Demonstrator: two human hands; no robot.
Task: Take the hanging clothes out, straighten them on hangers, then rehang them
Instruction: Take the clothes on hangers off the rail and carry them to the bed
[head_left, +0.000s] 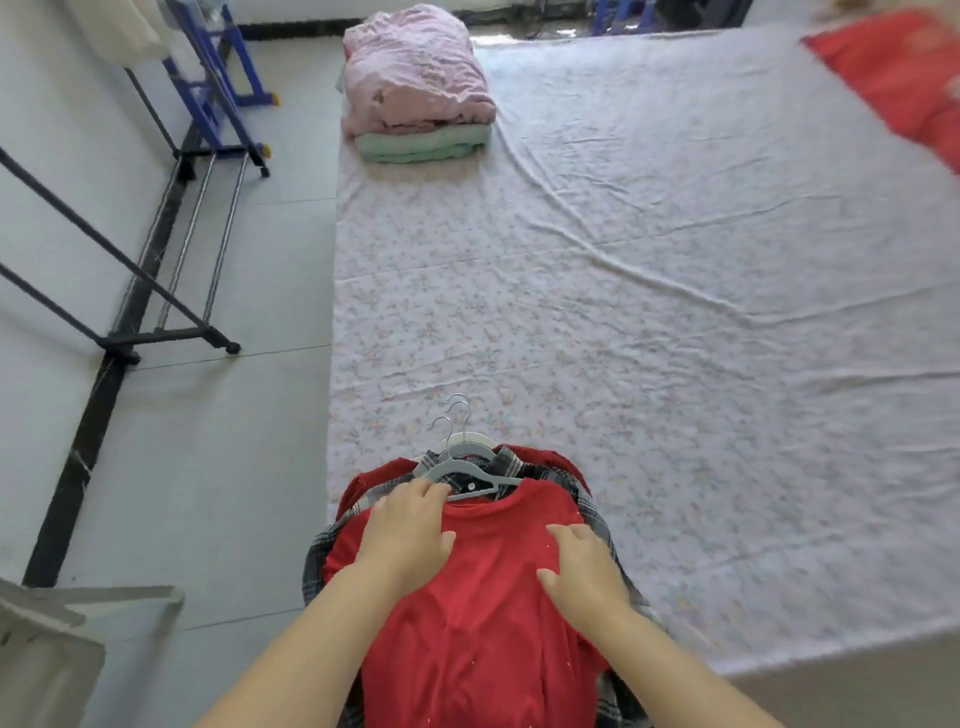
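A red T-shirt (483, 613) lies on top of a small pile of clothes at the near corner of the bed, over a black-and-white plaid shirt (592, 512) and another red garment (563, 462). Several light grey hangers (457, 462) stick out at the collars, hooks pointing away from me. My left hand (410, 530) rests flat on the T-shirt's left shoulder, fingertips at the collar beside a hanger arm. My right hand (582, 564) lies flat on the right chest of the T-shirt, fingers spread.
The bed (649, 291) has a pale floral sheet. Folded pink and green bedding (415, 88) sits at its far left corner, a red cloth (893, 78) at the far right. A black clothes rack (156, 270) and a blue frame (218, 78) stand on the floor at left.
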